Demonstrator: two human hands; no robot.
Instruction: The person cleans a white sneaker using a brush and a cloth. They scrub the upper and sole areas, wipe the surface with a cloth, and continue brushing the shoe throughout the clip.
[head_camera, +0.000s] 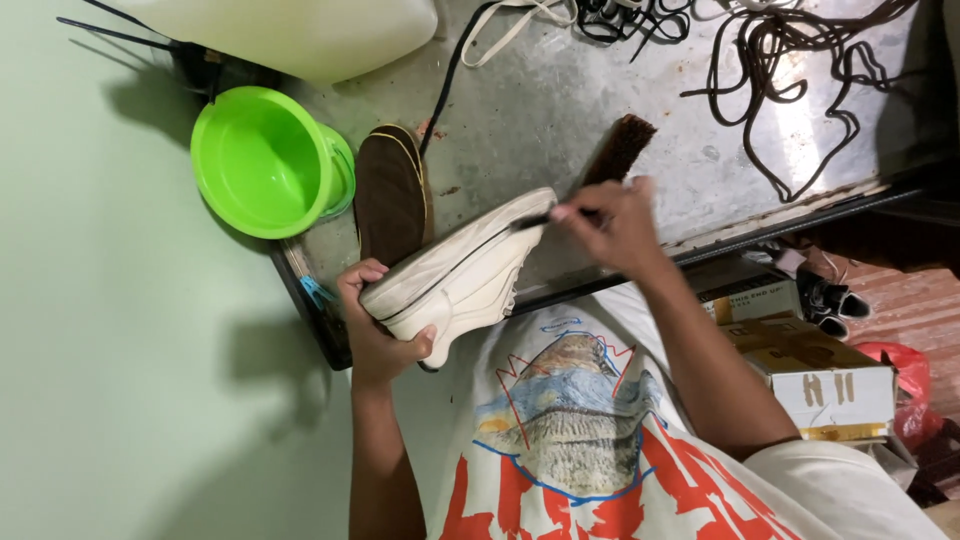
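a white t-shirt (600, 440) with a red and blue print is seen nearest the lens, below both hands. just above it, a cream shoe (460, 270) is held sole-side toward the body. the left hand (378, 325) is closed around the heel end, thumb on the sole edge, fingers wrapped behind. the right hand (610, 225) is pinched shut on a thin dark tool (535, 222), its tip laid against the toe end of the shoe; what kind of tool it is cannot be told.

handling, judged: the shoe is taken to be light, with a soft upper and a stiffer rubber sole; it is best gripped at the heel or along the sole rim, where it will not crumple. the surface looks dry, so slipping is thought unlikely.

appearance: off-white upper, pale sole, a dark line along the seam between them, slight soiling.

surroundings: a brown shoe (390, 195) lies just beyond the left hand on a metal table (560, 110); a green bowl (265, 160) stands further left. a brown brush (620, 150) lies just beyond the right hand, dark laces (800, 70) well beyond it. cardboard boxes (815, 375) are noted to the right of the right forearm.
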